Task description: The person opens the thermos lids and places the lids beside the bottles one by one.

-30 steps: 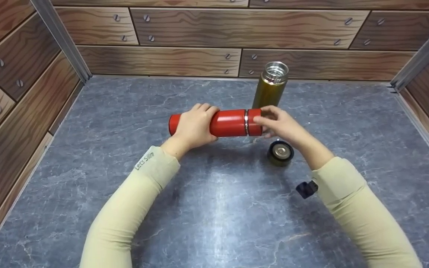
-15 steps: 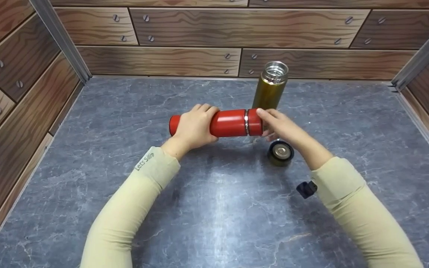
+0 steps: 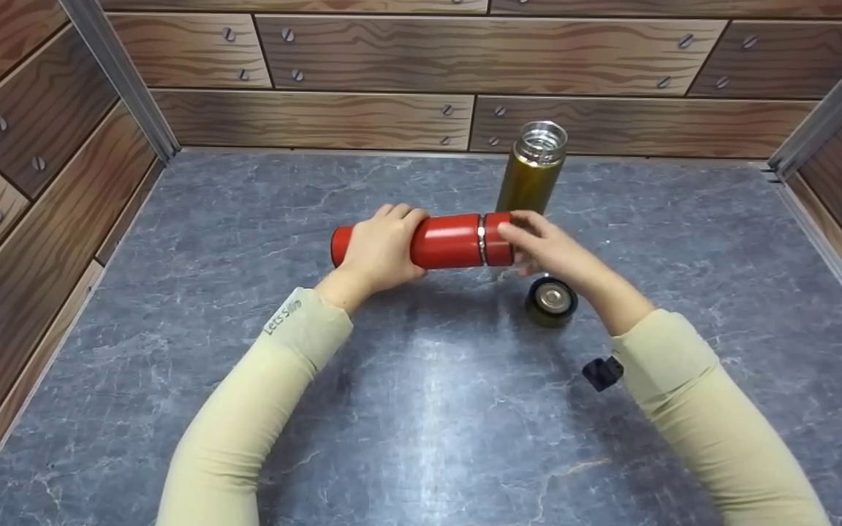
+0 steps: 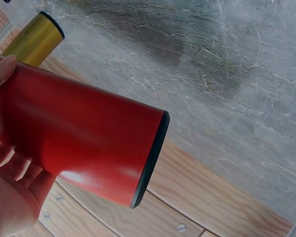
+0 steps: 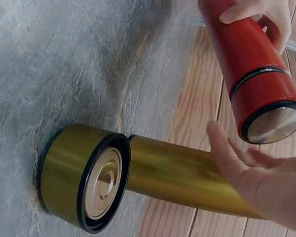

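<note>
My left hand [image 3: 381, 248] grips a red thermos [image 3: 450, 241] round its body, held sideways above the table. In the left wrist view the black-rimmed base end of the red thermos [image 4: 108, 138] points away from the palm. My right hand [image 3: 552, 245] is at the lid end, fingers spread loosely. The right wrist view shows a gap between the right hand [image 5: 256, 182] and the red lid [image 5: 264, 98] with its metal top; the lid sits on the thermos. Behind stands an uncapped gold thermos [image 3: 531, 179], partly hidden by the red one.
The gold thermos's lid [image 3: 551, 301] lies upside down on the grey marbled table [image 3: 428, 409], just below my right hand. A small black device [image 3: 602, 373] hangs at my right sleeve. Wood-patterned walls [image 3: 392, 58] enclose the back and sides.
My right thumb came up over the red lid's edge, then dropped back lower as the fingers spread again. The red thermos has stayed nearly in place in my left hand.
</note>
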`<act>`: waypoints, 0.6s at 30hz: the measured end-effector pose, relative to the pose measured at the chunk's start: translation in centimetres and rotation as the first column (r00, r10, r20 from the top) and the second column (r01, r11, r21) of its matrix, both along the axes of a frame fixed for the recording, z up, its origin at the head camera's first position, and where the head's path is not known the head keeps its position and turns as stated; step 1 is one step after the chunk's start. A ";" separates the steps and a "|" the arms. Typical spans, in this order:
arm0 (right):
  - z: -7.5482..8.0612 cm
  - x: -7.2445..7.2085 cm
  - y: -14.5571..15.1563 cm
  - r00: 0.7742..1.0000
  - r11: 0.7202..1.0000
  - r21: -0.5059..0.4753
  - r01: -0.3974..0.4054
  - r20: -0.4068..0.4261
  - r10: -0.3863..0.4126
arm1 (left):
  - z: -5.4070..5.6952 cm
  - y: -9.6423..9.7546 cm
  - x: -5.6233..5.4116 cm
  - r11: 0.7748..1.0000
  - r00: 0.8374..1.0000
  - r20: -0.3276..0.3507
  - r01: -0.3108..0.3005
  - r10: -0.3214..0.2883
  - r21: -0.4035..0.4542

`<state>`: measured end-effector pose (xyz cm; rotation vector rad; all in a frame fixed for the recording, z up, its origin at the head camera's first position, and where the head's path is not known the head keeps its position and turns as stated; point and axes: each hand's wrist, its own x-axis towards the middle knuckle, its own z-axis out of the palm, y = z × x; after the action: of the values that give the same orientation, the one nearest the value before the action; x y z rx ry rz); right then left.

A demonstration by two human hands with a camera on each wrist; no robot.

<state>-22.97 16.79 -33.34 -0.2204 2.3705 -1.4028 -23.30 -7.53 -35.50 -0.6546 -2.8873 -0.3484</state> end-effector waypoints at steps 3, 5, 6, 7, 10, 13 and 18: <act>-0.1 -0.1 -0.1 0.999 0.999 0.021 0.027 0.023 -0.028 | 0.1 0.1 0.0 1.000 1.000 0.004 0.006 -0.006 -0.002; -0.1 -0.1 -0.1 0.999 0.999 0.015 0.032 0.032 -0.032 | 0.1 0.1 0.1 1.000 1.000 0.003 0.010 -0.010 -0.006; -0.1 -0.1 -0.1 0.999 0.999 0.006 0.032 0.036 -0.032 | 0.1 0.2 0.1 1.000 1.000 0.001 0.012 -0.012 -0.007; -0.1 -0.1 -0.1 0.999 1.000 -0.008 0.029 0.041 -0.029 | 0.1 0.2 0.1 1.000 1.000 -0.001 0.013 -0.013 -0.009; 0.0 -0.1 0.0 0.998 0.998 -0.059 0.004 0.055 -0.001 | 0.2 0.1 0.1 1.000 1.000 -0.016 0.016 -0.017 -0.012; 0.0 0.0 0.1 0.999 0.996 -0.083 -0.025 0.046 0.029 | 0.2 0.1 0.1 1.000 0.999 -0.027 0.019 -0.019 -0.013; 0.1 0.0 0.1 0.999 0.997 -0.069 -0.035 0.037 0.038 | 0.1 0.0 0.0 1.000 1.000 -0.024 0.014 -0.014 -0.012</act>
<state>-22.93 16.86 -33.22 -0.2516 2.2788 -1.4595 -23.27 -7.52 -35.42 -0.6767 -2.8656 -0.3228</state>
